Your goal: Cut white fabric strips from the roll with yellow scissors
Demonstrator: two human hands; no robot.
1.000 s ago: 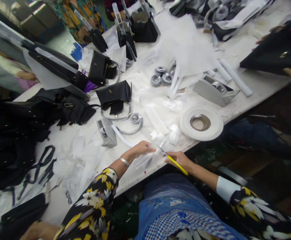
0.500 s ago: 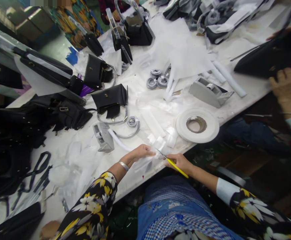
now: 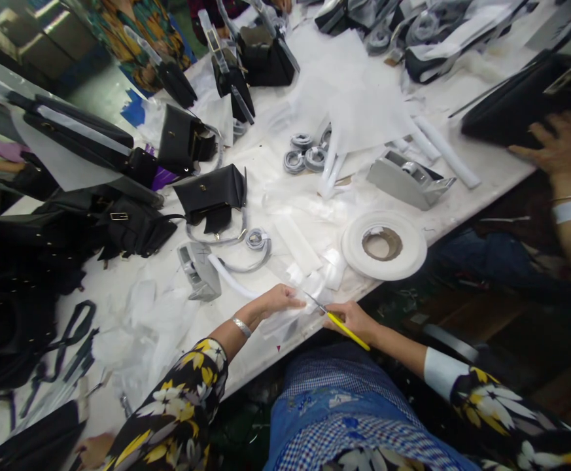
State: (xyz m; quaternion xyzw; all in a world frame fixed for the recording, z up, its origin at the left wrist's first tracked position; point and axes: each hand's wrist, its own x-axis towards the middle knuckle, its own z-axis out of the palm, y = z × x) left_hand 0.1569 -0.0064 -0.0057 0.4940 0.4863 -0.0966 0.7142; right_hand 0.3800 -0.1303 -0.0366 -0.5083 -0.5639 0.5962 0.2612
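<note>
My left hand [image 3: 279,299] is closed in a pinch on a piece of clear plastic film [image 3: 285,320] at the near edge of the white table [image 3: 481,176]. My right hand [image 3: 352,318] grips a yellow-handled cutting tool [image 3: 339,322], whose metal tip rests against the film beside my left fingers. Small folded white foam pieces [image 3: 314,278] lie just beyond both hands.
A large white tape roll [image 3: 384,244], two grey tape dispensers [image 3: 405,180] [image 3: 197,271], small grey tape rolls [image 3: 305,154] and foam tubes [image 3: 445,152] lie around. Black handbags [image 3: 211,191] crowd the left and far side. Black scissors [image 3: 67,340] lie left. Another person's hand [image 3: 554,147] holds a black bag at right.
My hands have stayed at the film with the tool. At right, the other person's hand has come further into view, reaching up onto the black bag.
</note>
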